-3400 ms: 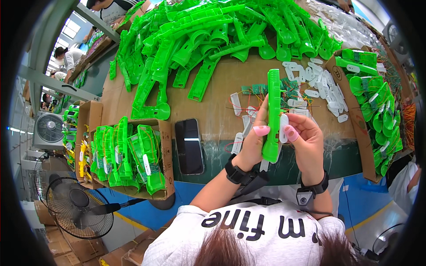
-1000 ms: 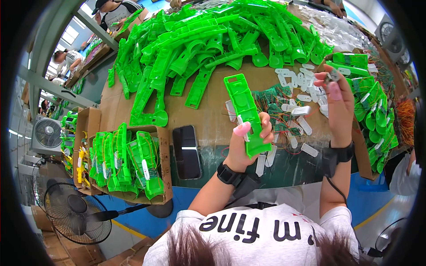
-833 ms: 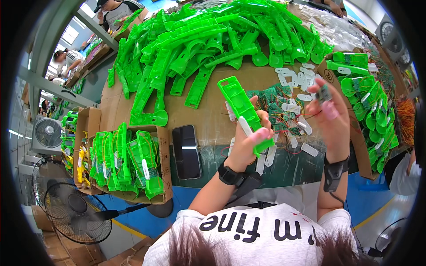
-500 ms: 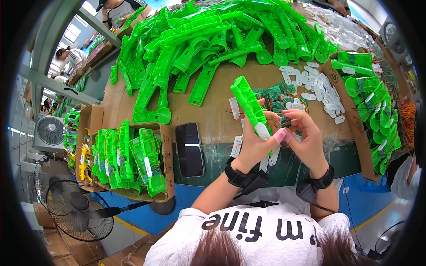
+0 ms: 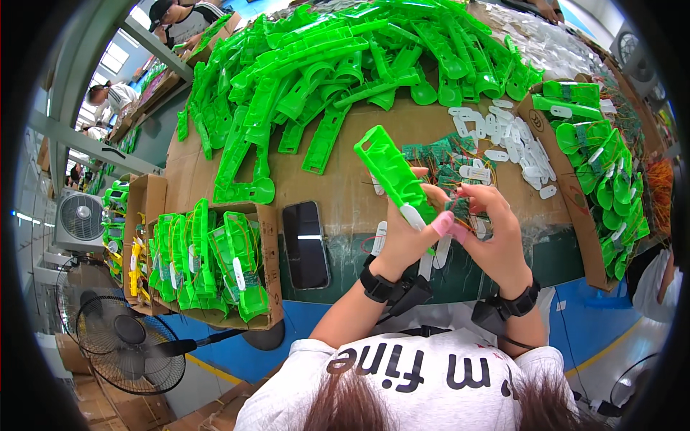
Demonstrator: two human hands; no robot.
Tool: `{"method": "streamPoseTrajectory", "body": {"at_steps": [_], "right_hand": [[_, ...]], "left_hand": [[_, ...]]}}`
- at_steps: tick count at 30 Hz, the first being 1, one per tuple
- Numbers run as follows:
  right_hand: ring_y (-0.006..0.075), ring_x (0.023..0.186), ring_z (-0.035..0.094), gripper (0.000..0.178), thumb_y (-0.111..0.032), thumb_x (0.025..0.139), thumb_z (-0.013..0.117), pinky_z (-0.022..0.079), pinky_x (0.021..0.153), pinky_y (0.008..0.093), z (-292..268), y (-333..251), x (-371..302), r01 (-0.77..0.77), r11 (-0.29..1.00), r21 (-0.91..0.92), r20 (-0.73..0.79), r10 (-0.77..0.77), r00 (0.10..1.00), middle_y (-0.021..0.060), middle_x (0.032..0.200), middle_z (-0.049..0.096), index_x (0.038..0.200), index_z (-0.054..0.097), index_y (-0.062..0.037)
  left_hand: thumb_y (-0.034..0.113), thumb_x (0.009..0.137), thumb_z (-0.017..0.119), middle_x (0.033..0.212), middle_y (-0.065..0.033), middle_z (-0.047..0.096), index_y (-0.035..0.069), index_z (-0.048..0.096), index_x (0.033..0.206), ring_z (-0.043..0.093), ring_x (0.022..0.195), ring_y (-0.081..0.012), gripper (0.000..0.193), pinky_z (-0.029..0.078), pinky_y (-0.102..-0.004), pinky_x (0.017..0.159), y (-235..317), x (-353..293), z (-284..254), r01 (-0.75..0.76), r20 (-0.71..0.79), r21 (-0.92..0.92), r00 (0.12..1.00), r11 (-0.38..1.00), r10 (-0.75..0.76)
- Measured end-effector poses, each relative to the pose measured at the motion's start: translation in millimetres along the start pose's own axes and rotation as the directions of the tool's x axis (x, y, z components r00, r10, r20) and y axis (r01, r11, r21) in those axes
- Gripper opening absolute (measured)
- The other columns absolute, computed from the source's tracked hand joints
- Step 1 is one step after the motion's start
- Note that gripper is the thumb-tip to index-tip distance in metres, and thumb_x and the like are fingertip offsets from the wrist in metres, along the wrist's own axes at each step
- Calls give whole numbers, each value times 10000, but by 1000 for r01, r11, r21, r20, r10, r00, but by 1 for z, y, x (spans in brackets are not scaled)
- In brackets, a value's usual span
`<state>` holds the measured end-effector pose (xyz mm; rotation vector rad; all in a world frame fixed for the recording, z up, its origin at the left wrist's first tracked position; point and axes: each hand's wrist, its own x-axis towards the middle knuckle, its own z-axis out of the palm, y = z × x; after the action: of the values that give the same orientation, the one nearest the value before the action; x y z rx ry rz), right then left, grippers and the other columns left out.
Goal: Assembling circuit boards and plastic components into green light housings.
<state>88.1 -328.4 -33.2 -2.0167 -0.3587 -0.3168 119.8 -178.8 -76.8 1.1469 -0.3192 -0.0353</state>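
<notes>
My left hand (image 5: 402, 244) is closed round a long green plastic housing (image 5: 392, 169), held tilted with its far end up and to the left. A white oval piece (image 5: 412, 217) sits at the housing's near end, beside my left thumb. My right hand (image 5: 499, 237) pinches a small green circuit board (image 5: 458, 208) with thin wires, close to the right side of the housing; the fingers partly hide it. Pink covers show on the thumb tips. Beyond my hands lie more wired circuit boards (image 5: 438, 159) and a white oval piece (image 5: 474, 173).
A heap of green housings (image 5: 309, 79) covers the far table. Loose white pieces (image 5: 528, 154) lie to the right. Cardboard boxes of wired housings stand left (image 5: 272, 251) and right (image 5: 575, 208). A black phone (image 5: 305, 244) lies left of my hands; a fan (image 5: 129, 341) stands lower left.
The green housing has tipped further left, and its hollow inside faces up more. My right hand still pinches the circuit board, slightly shifted. The whole view has moved a little.
</notes>
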Motion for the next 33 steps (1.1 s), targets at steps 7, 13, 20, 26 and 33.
{"method": "streamPoseTrajectory", "body": {"at_steps": [7, 13, 20, 26, 33], "right_hand": [[140, 812, 574, 374, -168, 865, 538, 462, 714, 265, -1, 8, -6, -240, 785, 572, 17, 280, 960, 87, 924, 600, 1175, 464, 27], [153, 902, 548, 480, -333, 929, 402, 422, 781, 261, -3, 0, 0, -249, 211, 945, 215, 171, 962, 137, 1040, 564, 1221, 415, 47], [220, 1140, 406, 413, -293, 932, 400, 303, 953, 310, 29, 23, -4, -315, 646, 696, 147, 301, 942, 102, 1274, 426, 1229, 443, -9], [225, 1140, 398, 373, -265, 931, 390, 297, 961, 330, 16, 22, -2, -111, 928, 357, 176, 50, 983, 128, 1248, 414, 1181, 498, -11], [223, 1021, 536, 268, -41, 844, 522, 425, 845, 303, -10, 28, 17, 169, 971, 168, 86, -185, 979, 111, 1167, 533, 1109, 548, -17]], "left_hand": [[43, 733, 626, 1028, -126, 536, 46, 236, 1256, 562, 878, -176, 652, 471, -299, 752, -2, 1, 0, 14, 123, -314, 992, 949, 27], [72, 733, 639, 995, -88, 527, 47, 265, 1235, 545, 836, -149, 627, 464, -278, 727, -4, 2, 0, -17, -8, -244, 1000, 970, 16], [65, 753, 622, 966, -73, 538, 19, 297, 1197, 534, 849, -130, 553, 461, -280, 740, -2, 2, 7, 43, -75, -121, 996, 992, -52], [40, 768, 586, 914, -51, 528, 40, 328, 1166, 532, 817, -124, 475, 458, -271, 716, -1, 2, 2, 146, -87, -247, 981, 958, -172], [64, 765, 595, 867, -41, 513, 64, 351, 1120, 525, 753, -127, 431, 451, -262, 655, 1, 4, -3, 380, 99, -439, 921, 814, -377]]}}
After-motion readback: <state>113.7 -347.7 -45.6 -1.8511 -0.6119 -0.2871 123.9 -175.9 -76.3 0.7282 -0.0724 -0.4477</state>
